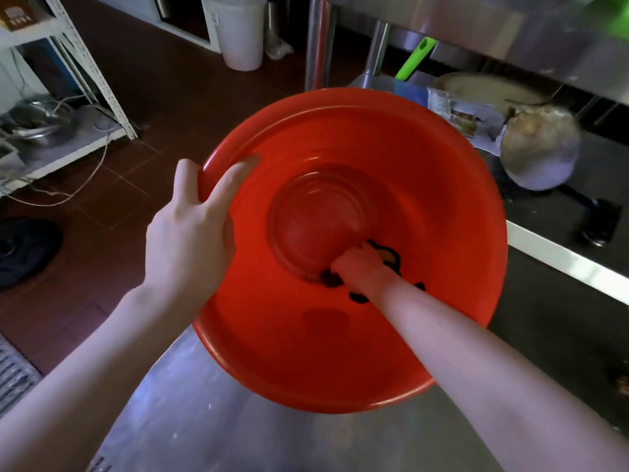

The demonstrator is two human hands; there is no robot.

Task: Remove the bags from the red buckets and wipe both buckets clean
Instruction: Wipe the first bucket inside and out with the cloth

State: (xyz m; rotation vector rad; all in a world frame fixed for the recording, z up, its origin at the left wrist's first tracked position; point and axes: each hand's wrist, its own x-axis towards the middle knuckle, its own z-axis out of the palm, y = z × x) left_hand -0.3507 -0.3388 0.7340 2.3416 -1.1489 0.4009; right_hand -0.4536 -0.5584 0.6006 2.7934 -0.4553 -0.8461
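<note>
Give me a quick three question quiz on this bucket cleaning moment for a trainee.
1. True or false: the left hand grips the rim of the red bucket.
2. Where is the right hand? A) under the bucket B) inside the bucket, near its bottom C) on the bucket's rim
3. Fill in: the right hand holds a dark ___ against the bucket's inside.
Key: 1 true; 2 B; 3 cloth.

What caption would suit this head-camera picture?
Left hand grips the rim of the red bucket; right hand holds a dark cloth inside it.
</note>
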